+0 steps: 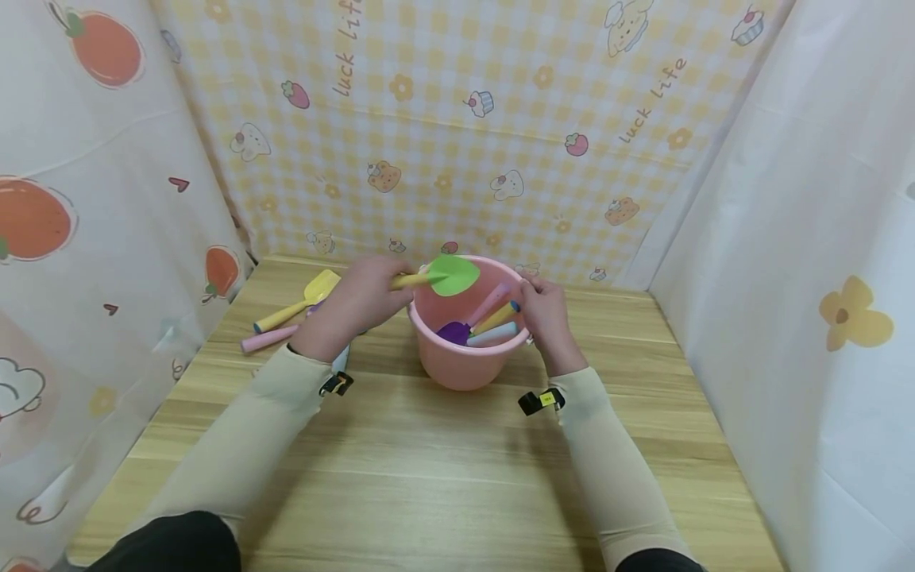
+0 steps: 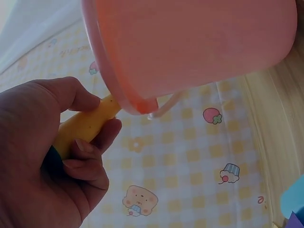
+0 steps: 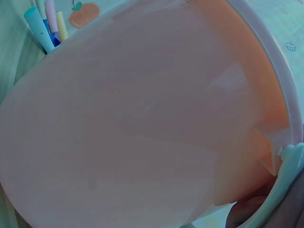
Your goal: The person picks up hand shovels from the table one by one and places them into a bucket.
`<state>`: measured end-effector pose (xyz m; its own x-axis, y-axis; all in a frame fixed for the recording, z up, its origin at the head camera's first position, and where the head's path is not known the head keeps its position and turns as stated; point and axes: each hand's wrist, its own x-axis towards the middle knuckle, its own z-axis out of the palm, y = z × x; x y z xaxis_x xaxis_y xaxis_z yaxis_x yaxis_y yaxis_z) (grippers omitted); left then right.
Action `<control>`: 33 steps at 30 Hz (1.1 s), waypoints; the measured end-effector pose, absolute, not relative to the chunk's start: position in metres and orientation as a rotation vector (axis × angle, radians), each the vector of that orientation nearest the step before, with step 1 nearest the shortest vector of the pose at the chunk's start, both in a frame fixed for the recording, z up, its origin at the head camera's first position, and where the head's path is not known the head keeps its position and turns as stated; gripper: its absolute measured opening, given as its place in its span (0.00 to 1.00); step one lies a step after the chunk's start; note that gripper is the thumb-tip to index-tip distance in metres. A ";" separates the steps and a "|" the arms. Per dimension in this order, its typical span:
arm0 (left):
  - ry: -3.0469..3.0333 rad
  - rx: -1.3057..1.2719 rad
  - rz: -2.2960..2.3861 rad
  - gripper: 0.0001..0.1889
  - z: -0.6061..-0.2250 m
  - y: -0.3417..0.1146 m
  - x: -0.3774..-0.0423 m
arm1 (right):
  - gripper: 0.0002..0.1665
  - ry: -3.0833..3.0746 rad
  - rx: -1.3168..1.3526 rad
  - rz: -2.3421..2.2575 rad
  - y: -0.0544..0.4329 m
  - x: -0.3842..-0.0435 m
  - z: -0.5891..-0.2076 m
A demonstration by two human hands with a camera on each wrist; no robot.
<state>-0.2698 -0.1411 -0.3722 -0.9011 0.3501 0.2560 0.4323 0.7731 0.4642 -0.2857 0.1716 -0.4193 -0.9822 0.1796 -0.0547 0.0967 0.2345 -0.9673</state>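
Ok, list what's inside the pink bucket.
In the pink bucket are a purple scoop with a pink handle, a yellow handle and a light blue handle. Its bottom and the last two handles' lower ends are covered by contents and front wall.

– What hangs at twelve o'clock in the head view?
– A yellow-and-white checked cloth (image 1: 443,135), printed with strawberries (image 1: 576,144), cupcakes (image 1: 482,104), flowers (image 1: 402,87) and the words "luck life" (image 1: 652,99).
– And at ten o'clock?
– A white curtain (image 1: 129,151) bearing red-orange fruit (image 1: 107,52) with green leaves (image 1: 74,24), plus small hearts (image 1: 179,184).
– Three o'clock?
– A white sheet (image 1: 772,222), with a yellow-orange blossom (image 1: 861,327).
– Down at six?
– A wooden table (image 1: 429,485), pale and grained from side to side.
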 end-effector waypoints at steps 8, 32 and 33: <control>-2.883 -0.679 -0.695 0.20 -0.371 -0.133 -0.278 | 0.24 -2.425 -0.277 1.882 0.171 -0.284 -0.416; -2.849 -0.912 -0.256 0.13 -0.371 -0.101 -0.294 | 0.24 -2.392 -0.278 1.923 0.171 -0.284 -0.416; -2.845 -0.915 -0.247 0.13 -0.372 -0.100 -0.295 | 0.24 -2.391 -0.279 1.924 0.171 -0.285 -0.416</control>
